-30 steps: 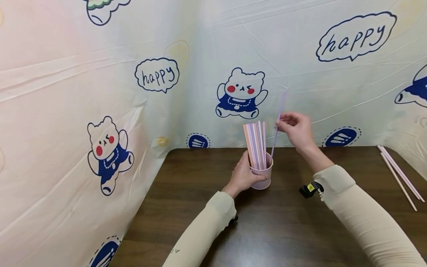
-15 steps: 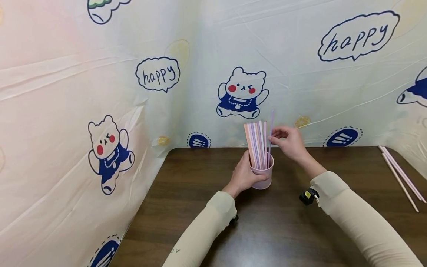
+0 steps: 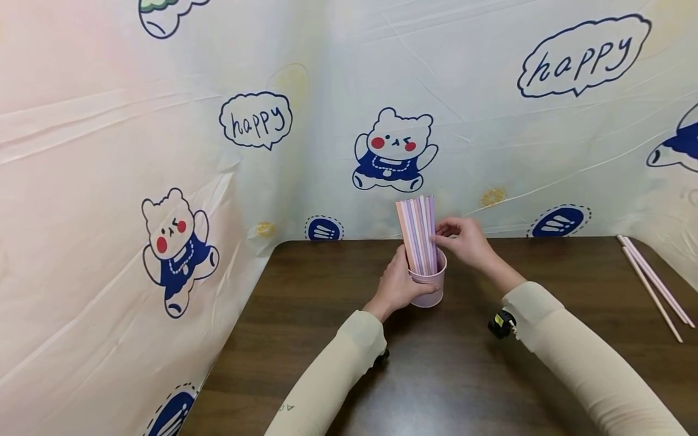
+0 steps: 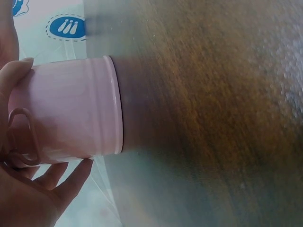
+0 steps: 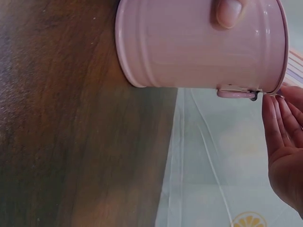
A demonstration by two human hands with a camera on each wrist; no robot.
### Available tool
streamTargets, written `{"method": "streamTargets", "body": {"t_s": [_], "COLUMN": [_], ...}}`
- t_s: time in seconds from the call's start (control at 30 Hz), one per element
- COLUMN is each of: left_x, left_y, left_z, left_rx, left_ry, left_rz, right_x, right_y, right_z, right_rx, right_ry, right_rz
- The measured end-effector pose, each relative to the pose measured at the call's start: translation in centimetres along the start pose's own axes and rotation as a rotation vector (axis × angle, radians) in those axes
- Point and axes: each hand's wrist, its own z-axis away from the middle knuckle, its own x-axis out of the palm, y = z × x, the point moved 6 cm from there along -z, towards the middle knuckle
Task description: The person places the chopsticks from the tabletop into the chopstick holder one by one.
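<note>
A small pink bucket (image 3: pixel 431 297) stands on the table with several striped and plain straws (image 3: pixel 415 233) upright in it, leaning slightly left. My left hand (image 3: pixel 397 284) grips it from the left; the left wrist view shows the thumb and fingers curled round the pink wall (image 4: pixel 71 109), near a small wire handle loop (image 4: pixel 29 130). At the bundle's right side, my right hand (image 3: pixel 462 242) pinches a purple straw (image 3: pixel 433 215) whose lower end is inside the bucket. In the right wrist view its fingertips (image 5: pixel 272 106) meet close to the bucket's rim.
Several loose pink straws (image 3: pixel 654 281) lie at the right end of the brown wooden table (image 3: pixel 436 375). A printed cloth (image 3: pixel 327 151) with bears hangs behind and along the left side of the table.
My right hand has moved left and down, bringing the purple straw from beside the bucket into it against the other straws. My left hand has kept its grip on the bucket.
</note>
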Motion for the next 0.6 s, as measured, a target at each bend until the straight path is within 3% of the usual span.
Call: {"method": "streamTargets", "body": {"t_s": [0.4, 0.6], "left_x": [0.1, -0.1], "left_y": [-0.2, 0.0], "left_z": [0.1, 0.0], "left_rx": [-0.003, 0.003], "left_ry": [-0.006, 0.008], "left_rz": [-0.005, -0.008], "right_x": [-0.1, -1.4], "right_y": [0.5, 0.1], "right_z": [0.3, 0.4], "right_rx": [0.039, -0.022], "right_ry": [-0.066, -0.105], "right_rz": [0.01, 0.119]}}
